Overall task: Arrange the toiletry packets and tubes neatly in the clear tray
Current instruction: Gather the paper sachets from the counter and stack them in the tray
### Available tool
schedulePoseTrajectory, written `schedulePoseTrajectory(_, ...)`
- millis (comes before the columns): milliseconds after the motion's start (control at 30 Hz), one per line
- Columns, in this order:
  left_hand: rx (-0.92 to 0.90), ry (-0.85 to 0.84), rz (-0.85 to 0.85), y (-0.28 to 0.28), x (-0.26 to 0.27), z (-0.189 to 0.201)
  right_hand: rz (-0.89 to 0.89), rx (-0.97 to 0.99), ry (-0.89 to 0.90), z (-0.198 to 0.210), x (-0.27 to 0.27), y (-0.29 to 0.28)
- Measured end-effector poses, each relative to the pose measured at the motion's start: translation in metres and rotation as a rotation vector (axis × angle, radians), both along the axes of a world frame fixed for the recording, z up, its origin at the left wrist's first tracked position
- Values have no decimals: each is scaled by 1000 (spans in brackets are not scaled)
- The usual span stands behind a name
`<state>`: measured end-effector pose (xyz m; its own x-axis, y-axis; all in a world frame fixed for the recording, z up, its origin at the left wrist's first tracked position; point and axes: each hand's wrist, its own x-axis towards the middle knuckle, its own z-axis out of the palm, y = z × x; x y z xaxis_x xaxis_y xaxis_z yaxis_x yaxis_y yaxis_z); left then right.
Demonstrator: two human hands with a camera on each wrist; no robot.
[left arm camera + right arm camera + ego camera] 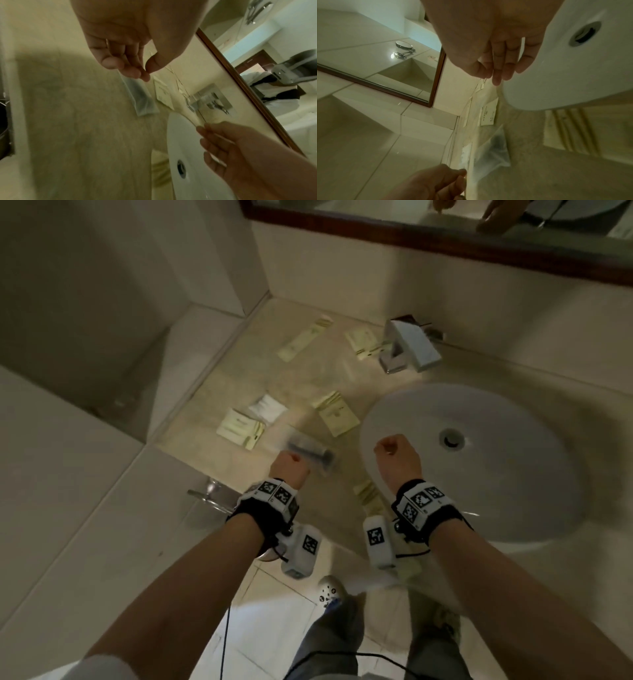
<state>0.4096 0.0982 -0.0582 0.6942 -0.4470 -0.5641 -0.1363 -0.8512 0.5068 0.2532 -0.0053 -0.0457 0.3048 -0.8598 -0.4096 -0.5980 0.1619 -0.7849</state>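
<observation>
We have the left hand point(289, 466) pinching a clear packet point(139, 98) just above the surface point(212, 392), right hand point(397, 455) over the sink point(513, 419), fingers loosely curled, empty, cream packets point(337, 414) scattered around

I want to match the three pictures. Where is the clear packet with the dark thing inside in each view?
Head: clear packet lies at centre, just beyond the left hand.
Left wrist: packet is at centre, below the fingertips.
Right wrist: packet is at lower centre, blurred.
Shared landmark: the white basin, right of the packet in the head view.
</observation>
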Motion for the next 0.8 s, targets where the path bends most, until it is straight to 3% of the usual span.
schedulePoseTrajectory(133, -8, 6, 152, 0, 52, -3, -18, 22, 65, -3, 32, -9)
schedulePoseTrajectory(333, 254, -97, 328, -9, 119, -18, 57, -47, 223, -20, 83, -36)
schedulePoseTrajectory(500, 251, -174, 321, -11, 136, -24, 212, -122, 396, -36, 121, -52)
schedulePoseTrajectory(567, 345, -260, 356, -19, 141, -27, 243, -175, 462, -42, 133, -57)
schedulePoseTrajectory(667, 513, -256, 328, -25, 150, -32, 278, -275, 563, -53, 143, -57)
schedulePoseTrajectory(800, 534, -310, 268, -20, 159, -37, 311, -257, 630, -50, 150, -62)
